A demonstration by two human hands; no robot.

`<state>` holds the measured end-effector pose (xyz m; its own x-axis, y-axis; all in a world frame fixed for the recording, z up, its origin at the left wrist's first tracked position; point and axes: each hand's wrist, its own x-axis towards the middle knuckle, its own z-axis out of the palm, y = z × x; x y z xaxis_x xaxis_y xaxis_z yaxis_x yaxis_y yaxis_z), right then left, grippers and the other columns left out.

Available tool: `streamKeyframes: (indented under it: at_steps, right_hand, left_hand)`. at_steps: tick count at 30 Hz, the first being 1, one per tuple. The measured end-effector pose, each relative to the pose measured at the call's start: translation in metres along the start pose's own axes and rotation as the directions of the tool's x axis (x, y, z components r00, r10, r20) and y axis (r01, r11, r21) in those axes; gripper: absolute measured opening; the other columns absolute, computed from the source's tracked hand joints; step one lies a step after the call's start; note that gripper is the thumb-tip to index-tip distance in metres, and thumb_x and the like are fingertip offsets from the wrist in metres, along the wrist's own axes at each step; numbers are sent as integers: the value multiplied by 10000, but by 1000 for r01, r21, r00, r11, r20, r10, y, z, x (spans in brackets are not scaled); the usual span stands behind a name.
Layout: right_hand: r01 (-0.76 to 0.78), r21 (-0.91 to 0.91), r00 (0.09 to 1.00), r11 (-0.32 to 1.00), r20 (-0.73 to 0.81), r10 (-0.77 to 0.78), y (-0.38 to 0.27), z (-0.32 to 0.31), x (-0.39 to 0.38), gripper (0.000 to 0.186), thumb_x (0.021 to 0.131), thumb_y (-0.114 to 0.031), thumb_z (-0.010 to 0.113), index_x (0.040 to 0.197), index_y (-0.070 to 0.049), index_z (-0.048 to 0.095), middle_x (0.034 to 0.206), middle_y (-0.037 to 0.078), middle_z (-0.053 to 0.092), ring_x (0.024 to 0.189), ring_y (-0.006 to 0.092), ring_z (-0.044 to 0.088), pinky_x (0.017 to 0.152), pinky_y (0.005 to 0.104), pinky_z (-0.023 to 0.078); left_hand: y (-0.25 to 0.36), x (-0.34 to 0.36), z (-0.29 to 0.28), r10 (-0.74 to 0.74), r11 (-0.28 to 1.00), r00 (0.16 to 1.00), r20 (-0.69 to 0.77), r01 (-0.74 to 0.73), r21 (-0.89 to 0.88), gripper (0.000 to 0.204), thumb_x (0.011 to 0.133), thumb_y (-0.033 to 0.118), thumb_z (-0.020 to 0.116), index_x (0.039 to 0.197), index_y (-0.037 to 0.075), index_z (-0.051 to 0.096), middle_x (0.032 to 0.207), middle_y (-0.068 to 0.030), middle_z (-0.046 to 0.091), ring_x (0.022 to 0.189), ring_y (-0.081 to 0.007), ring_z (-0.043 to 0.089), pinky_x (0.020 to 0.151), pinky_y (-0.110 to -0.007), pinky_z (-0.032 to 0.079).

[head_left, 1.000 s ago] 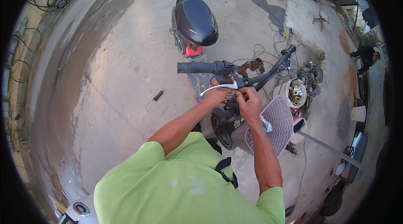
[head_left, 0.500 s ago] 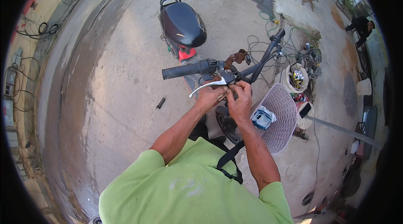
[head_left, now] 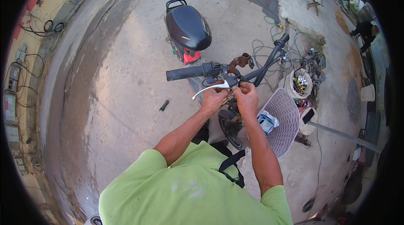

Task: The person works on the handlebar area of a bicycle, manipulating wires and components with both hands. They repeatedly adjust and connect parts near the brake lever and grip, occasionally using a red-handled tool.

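Note:
A scooter's handlebar stretches across in front of me, with a black grip at its left end. Below the grip, a silver brake lever curves out from its black mount. My left hand is closed under the lever's base, its fingertips partly covered. Right beside it, my right hand is pinched at the inner end of the lever, near the black cables. What either set of fingers holds is too small and hidden to make out. Beyond the bar stands the scooter's black seat.
Right of my right forearm is a woven basket with a blue-and-white packet inside. Past it stand a bucket of small parts and a phone on a round lid. A screwdriver-like tool lies on the ground. A person is at far right.
The whole view has shifted slightly, so the scene sits a little lower and further right. Both hands stay at the lever's base, with the right fingers slightly repositioned.

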<state>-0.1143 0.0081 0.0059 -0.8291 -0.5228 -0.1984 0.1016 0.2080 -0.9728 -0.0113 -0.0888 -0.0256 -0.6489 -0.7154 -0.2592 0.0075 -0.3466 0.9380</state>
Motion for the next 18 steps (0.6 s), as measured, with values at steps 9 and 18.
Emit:
streamKeyframes:
  at_steps: [9, 18]
  right_hand:
    - [-47, 288, 999, 957, 38, 38, 4, 1, -17, 364, 890, -72, 746, 1202, 68, 622, 911, 36, 696, 754, 68, 637, 649, 221, 511]
    - [192, -167, 979, 967, -29, -199, 16, -3, -51, 239, 861, -53, 767, 1057, -20, 633, 901, 11, 627, 770, 65, 603, 692, 228, 498]
  left_hand:
    - [-14, 9, -11, -1, 985, 989, 147, 27, -172, 178, 985, 30, 682, 1160, 7, 658, 1058, -95, 739, 921, -186, 725, 833, -342, 604]
    - [-8, 12, -13, -96, 937, 977, 191, 153, -314, 206, 942, 19, 714, 1139, 28, 654, 1075, -97, 721, 999, -215, 702, 888, -368, 562]
